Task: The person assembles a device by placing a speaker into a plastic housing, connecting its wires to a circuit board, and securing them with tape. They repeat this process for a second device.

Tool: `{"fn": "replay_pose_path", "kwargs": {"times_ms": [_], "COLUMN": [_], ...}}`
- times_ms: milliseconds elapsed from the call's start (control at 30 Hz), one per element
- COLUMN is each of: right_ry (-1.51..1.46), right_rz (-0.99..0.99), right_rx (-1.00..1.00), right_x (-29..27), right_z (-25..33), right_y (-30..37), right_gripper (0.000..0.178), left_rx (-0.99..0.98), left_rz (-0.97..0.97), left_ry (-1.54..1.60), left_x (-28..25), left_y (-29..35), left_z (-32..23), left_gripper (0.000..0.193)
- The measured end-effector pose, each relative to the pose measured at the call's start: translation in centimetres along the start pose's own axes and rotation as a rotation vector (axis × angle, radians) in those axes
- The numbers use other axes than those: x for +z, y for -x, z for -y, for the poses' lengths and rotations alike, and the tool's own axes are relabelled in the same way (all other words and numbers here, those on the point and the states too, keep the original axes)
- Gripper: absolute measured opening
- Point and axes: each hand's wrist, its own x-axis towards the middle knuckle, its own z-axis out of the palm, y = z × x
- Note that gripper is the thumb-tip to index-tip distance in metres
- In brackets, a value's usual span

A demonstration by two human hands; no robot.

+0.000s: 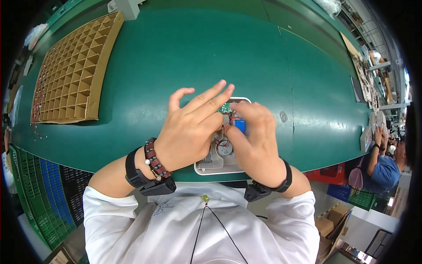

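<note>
A white open housing (204, 170) with rounded corners lies near the table's front edge, under both hands. Inside it show a green circuit board (226, 107), a blue block (239, 125), a round metal part (225, 148) and thin red and black wires (238, 115). My left hand (187, 132) reaches over the housing's left side, thumb and index finger pinched, the other fingers stretched out. From the right, my right hand (258, 138) meets it, thumb near the left fingertips and index finger beside the board. Whatever either hand pinches is hidden or too small to name.
A cardboard divider grid (72, 72) stands on the green table (193, 53) at the left, wires hanging at its edge. Green and blue crates (39, 189) are below left, a red crate (327, 175) below right. Another person (382, 169) works at the far right.
</note>
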Motion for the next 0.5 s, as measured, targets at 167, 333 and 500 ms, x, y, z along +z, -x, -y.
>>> {"fn": "replay_pose_path", "kwargs": {"times_ms": [167,333,500], "right_ry": [0.102,0.250,0.078], "right_rz": [0.081,0.061,0.070], "right_rx": [0.038,-0.050,0.058], "right_x": [0.1,0.1,-0.7], "right_z": [0.9,1.8,-0.2], "right_y": [-0.6,-0.6,-0.9], "right_gripper": [0.014,0.019,0.023], "left_rx": [0.053,0.125,0.053], "left_rz": [0.022,-0.027,-0.081], "left_ry": [-0.055,-0.086,-0.138], "left_x": [-0.1,-0.1,-2.8], "left_y": [-0.1,-0.1,-0.5], "left_z": [0.1,0.0,0.4], "left_gripper": [0.008,0.008,0.010]}}
